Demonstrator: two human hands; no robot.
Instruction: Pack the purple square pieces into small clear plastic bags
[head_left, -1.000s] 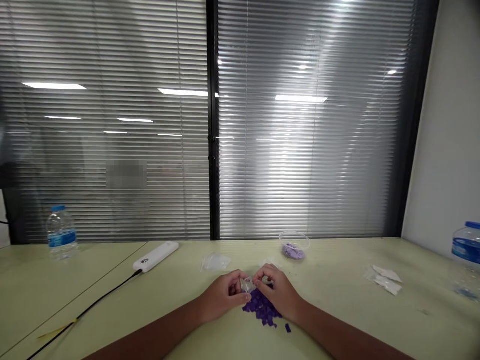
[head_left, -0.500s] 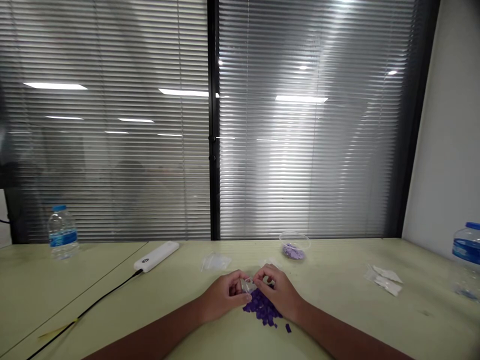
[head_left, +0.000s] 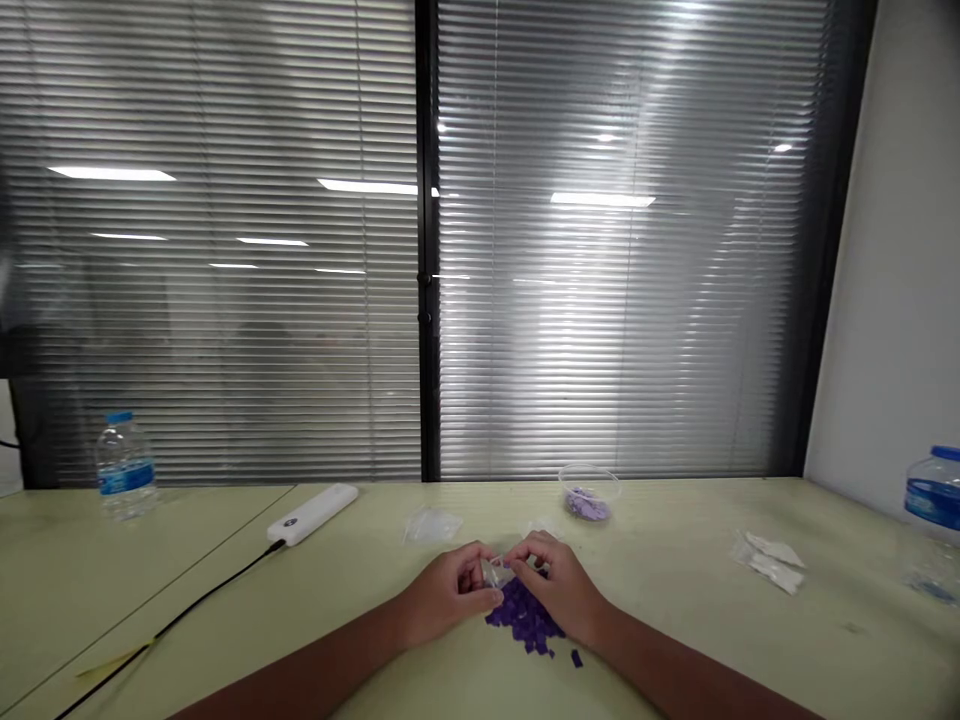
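While both forearms reach in from the near edge of the pale green table (head_left: 697, 640), the left hand (head_left: 448, 592) and the right hand (head_left: 561, 588) come together at the middle of the view. Their fingers close from either side on a small clear plastic item (head_left: 495, 573), held just above the tabletop. It is too small and too glossy to tell its exact form.

At 6 o'clock from the hands, directly below the pinch, lies a heap of small flat purple squares (head_left: 523, 617), partly hidden behind the right hand. One loose purple square (head_left: 576, 658) sits apart from it at about 4 o'clock.

At 12 o'clock, a scrap of clear plastic (head_left: 541, 527) lies just past the right hand. Beyond it, towards 1 o'clock, stands a round clear plastic bowl (head_left: 589, 490) holding lilac pieces. A flat clear plastic bag (head_left: 431, 525) lies at 11 o'clock.

Further out at 10 o'clock are a white power bank (head_left: 311, 514) with a black cable (head_left: 202, 600) trailing towards 8 o'clock, and a clear water bottle with a blue label (head_left: 125, 470). At 3 o'clock are white strips in a clear plastic sleeve (head_left: 769, 562) and a second blue-labelled water bottle (head_left: 934, 500). Slatted grey window blinds (head_left: 600, 340) fill the view behind the table.
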